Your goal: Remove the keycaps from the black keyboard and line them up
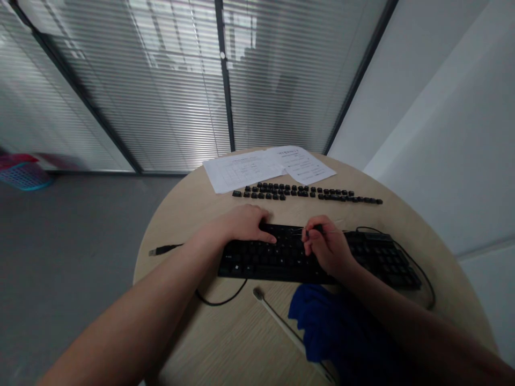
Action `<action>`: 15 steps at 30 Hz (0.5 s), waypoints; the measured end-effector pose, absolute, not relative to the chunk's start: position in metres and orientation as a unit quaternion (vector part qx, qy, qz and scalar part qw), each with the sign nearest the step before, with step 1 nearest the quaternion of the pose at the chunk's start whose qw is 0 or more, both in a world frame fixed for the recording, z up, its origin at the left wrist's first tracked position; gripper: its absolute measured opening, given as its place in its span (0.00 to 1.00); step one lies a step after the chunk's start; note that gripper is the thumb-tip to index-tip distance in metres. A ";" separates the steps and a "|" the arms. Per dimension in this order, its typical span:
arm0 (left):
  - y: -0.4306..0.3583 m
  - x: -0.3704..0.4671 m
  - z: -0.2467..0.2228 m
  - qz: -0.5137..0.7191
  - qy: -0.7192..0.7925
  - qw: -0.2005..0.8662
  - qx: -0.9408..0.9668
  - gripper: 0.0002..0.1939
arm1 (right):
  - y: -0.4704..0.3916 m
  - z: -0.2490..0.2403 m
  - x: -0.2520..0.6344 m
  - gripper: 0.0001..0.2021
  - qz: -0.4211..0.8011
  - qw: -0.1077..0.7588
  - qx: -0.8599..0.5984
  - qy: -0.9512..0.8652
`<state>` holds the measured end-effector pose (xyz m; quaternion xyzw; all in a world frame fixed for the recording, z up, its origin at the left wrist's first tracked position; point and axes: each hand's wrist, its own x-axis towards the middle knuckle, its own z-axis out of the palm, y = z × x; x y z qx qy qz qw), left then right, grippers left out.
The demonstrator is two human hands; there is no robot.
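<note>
A black keyboard lies across the round table, with some keys off its upper rows. My left hand rests on its upper left part, thumb stretched over the keys and the other fingers reaching past the back edge. Over the middle of the keyboard, my right hand is closed on a wire keycap puller, a small dark piece with thin wires. The wire ends point left, close above the keys; whether they touch a key I cannot tell. Loose black keycaps lie in rows behind the keyboard.
Printed papers lie at the back of the table. A brush and a crumpled blue cloth are in front of the keyboard. A USB plug sticks out at left; the cable loops nearby. Glass with blinds stands behind.
</note>
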<state>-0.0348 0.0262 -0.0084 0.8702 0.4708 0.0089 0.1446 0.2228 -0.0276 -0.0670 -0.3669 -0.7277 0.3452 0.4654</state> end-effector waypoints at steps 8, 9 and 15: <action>0.025 -0.037 -0.005 0.210 0.358 0.321 0.851 0.22 | -0.036 -0.059 0.224 0.06 0.268 0.488 -0.319 -0.767; 0.025 -0.036 -0.005 0.220 0.349 0.357 0.838 0.22 | -0.037 -0.058 0.224 0.06 0.260 0.489 -0.315 -0.771; 0.026 -0.034 -0.013 0.245 0.294 0.507 0.773 0.16 | -0.039 -0.051 0.223 0.08 0.243 0.498 -0.274 -0.786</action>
